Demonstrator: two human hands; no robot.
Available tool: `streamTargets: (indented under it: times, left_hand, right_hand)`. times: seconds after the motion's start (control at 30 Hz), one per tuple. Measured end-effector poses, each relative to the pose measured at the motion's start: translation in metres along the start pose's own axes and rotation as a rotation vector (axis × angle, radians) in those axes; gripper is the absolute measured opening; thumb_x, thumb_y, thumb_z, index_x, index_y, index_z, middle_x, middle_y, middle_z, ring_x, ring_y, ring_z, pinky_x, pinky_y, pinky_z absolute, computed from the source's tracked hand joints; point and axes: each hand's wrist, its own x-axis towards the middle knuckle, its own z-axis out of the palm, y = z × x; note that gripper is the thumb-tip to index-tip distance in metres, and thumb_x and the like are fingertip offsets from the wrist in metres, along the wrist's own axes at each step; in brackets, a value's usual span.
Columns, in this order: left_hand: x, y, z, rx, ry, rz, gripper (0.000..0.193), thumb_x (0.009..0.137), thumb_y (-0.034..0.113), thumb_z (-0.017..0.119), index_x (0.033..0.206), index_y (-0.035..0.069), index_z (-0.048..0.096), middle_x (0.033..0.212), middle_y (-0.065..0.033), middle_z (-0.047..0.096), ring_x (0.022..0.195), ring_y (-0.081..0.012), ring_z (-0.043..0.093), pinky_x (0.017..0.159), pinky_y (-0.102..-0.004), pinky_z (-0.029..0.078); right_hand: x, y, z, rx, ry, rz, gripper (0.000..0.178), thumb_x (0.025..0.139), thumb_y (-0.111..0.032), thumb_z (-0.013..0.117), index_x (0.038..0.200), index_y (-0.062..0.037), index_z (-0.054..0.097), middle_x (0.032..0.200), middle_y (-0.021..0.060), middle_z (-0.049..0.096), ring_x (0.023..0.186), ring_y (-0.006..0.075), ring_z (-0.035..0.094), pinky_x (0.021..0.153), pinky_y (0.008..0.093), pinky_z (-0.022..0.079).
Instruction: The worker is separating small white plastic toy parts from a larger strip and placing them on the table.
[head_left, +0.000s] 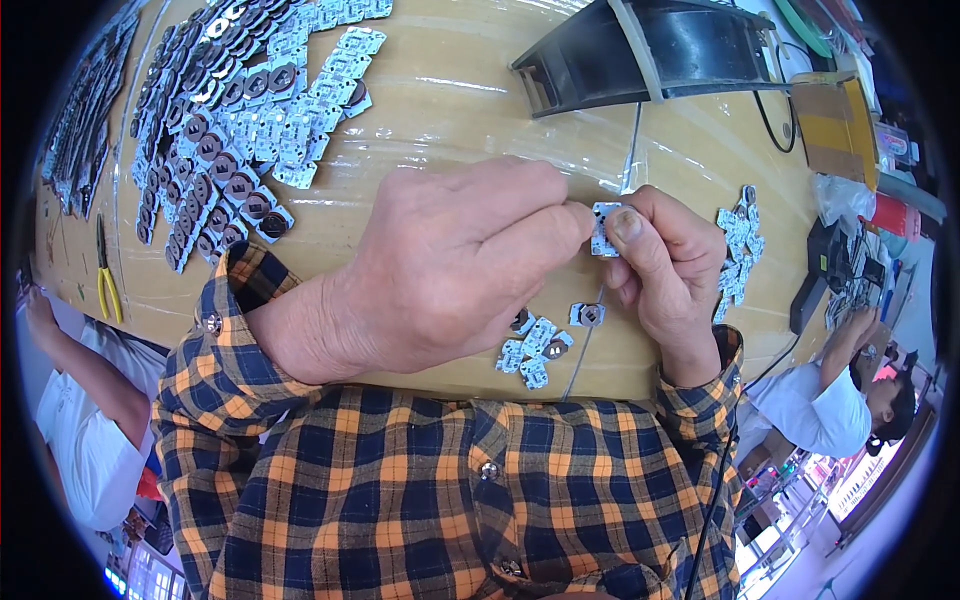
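L hand (440,270) + R hand (665,265) pinch one plate (604,228) | big batch (235,120) laid out – few loose (535,345) on table (450,100) – far from done

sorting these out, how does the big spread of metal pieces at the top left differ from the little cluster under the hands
The big spread holds many pieces, overlapped in long rows; the little cluster holds only a few, lying loosely. The spread lies far from both hands; the cluster sits on the table just below the left hand and right hand, which pinch one small plate. Both show pale metal plates, some with dark round centres.
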Motion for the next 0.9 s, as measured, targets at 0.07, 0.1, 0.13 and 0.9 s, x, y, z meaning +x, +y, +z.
streamTargets:
  times: [0.07,0.1,0.13,0.9]
  left_hand:
    - [0.002,0.000,-0.004,-0.027,-0.018,0.005,0.033,0.068,-0.013,0.064,0.099,-0.003,0.066,0.080,-0.0128,0.062,0.063,-0.0243,0.061,0.052,-0.0291,0.046]
    - [0.003,-0.001,-0.009,-0.048,-0.080,-0.038,0.031,0.070,-0.013,0.064,0.099,-0.003,0.066,0.081,-0.0124,0.062,0.064,-0.0243,0.061,0.053,-0.0284,0.046]
    - [0.005,-0.001,-0.013,-0.068,-0.142,-0.082,0.029,0.071,-0.012,0.064,0.099,-0.003,0.066,0.081,-0.0121,0.063,0.065,-0.0242,0.061,0.055,-0.0278,0.047]
    - [0.007,0.000,-0.016,-0.410,-0.259,-0.432,0.013,0.081,0.001,0.067,0.093,-0.001,0.067,0.079,-0.0066,0.065,0.070,-0.0124,0.062,0.062,-0.0234,0.046]
  right_hand:
    - [0.000,0.002,0.000,-0.018,0.011,-0.031,0.026,0.097,-0.019,0.054,0.080,-0.0006,0.060,0.058,-0.0030,0.052,0.045,0.0001,0.040,0.042,0.0170,0.028]
    - [0.000,0.003,0.000,-0.036,0.007,-0.056,0.026,0.098,-0.020,0.055,0.081,-0.0005,0.060,0.059,-0.0028,0.053,0.045,0.0001,0.041,0.043,0.0168,0.029]
    - [0.001,0.004,-0.001,-0.053,0.004,-0.082,0.026,0.098,-0.020,0.055,0.081,-0.0003,0.061,0.060,-0.0027,0.054,0.046,0.0001,0.042,0.043,0.0167,0.030]
    - [0.006,0.007,-0.009,-0.189,-0.201,-0.328,0.023,0.094,-0.013,0.057,0.078,0.0016,0.063,0.063,0.0059,0.060,0.050,0.0126,0.055,0.047,0.0258,0.041]
